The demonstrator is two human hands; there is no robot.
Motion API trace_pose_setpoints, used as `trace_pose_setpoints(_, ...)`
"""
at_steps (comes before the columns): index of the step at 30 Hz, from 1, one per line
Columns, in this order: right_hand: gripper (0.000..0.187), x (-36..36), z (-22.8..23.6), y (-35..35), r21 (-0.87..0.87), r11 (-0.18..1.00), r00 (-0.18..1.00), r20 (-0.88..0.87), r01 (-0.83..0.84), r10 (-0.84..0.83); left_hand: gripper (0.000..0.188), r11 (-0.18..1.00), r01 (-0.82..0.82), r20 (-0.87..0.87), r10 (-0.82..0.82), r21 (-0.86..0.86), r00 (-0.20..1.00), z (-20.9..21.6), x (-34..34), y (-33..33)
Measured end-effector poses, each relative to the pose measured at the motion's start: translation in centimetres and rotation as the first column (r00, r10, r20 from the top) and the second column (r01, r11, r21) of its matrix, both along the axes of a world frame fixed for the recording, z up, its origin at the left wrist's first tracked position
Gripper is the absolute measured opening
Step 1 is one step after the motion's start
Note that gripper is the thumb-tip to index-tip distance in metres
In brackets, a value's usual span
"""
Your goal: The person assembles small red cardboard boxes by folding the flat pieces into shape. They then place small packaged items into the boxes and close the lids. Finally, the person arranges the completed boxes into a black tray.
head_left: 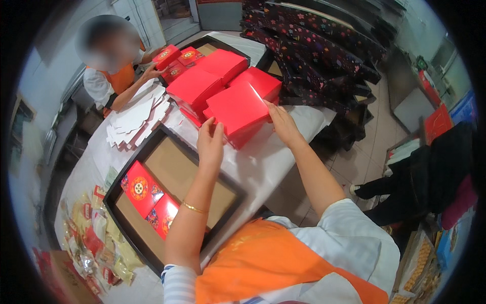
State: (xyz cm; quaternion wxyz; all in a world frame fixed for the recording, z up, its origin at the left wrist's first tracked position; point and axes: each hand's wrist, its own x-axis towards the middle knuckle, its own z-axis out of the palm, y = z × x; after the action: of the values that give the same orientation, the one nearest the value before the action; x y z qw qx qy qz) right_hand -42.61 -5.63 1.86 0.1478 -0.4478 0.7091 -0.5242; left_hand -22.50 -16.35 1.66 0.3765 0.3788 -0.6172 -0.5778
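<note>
The red box [237, 109] lies tilted on the white-covered table [263, 167], at the near end of a cluster of similar plain red boxes [212, 76], and both of the person's hands are on it. It is flat and square with a smooth, unprinted top; its near lower edge is partly hidden behind the left hand [210, 142], so how it rests on the box beneath cannot be made out. The left hand touches that near edge with fingers up and loosely spread, while the right hand [282, 124] grips the right-hand corner, fingers curled over the edge. Just left of the forearm sits a shallow black tray [152, 139] with a brown base, holding two patterned red lids [149, 197] in its lower corner. Beside it lies a fanned stack of white card blanks [136, 119], and yellow snack packets [91, 228] crowd the table's near left, blurred by the lens rim. Across the table a co-worker [114, 76] in an orange apron handles patterned boxes, the hands only partly visible.
</note>
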Motion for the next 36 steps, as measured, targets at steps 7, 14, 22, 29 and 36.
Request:
trace_pose_setpoints(7,0.044,3.6,0.6,2.2,-0.091,0.994,0.901,0.434,0.053,-0.008,0.048,0.999,0.027,-0.066,-0.03,-0.036,0.997,-0.5,0.6,2.1)
trace_pose_setpoints(14,0.059,6.8,2.2,5.2,-0.295,0.953,0.993,0.069,-0.073,0.098,0.052,0.984,0.022,-0.393,0.049,0.175,0.918,1.5,2.3,3.3)
trace_pose_setpoints(22,0.07,16.0,1.5,3.7,-0.494,0.86,0.892,0.323,-0.127,0.318,0.057,0.94,-0.072,-0.546,0.255,0.333,0.798,-3.3,7.3,5.1)
trace_pose_setpoints(29,0.043,19.5,-3.8,1.9,-0.194,0.755,0.646,-0.671,-0.626,0.364,0.04,0.851,-0.423,-0.312,0.512,0.31,0.8,-6.0,18.3,4.5)
trace_pose_setpoints(36,0.04,21.9,-4.9,3.3,-0.082,0.742,0.507,-0.779,-0.665,0.369,0.05,0.918,-0.367,0.092,0.356,0.152,0.93,-6.9,19.4,6.2)
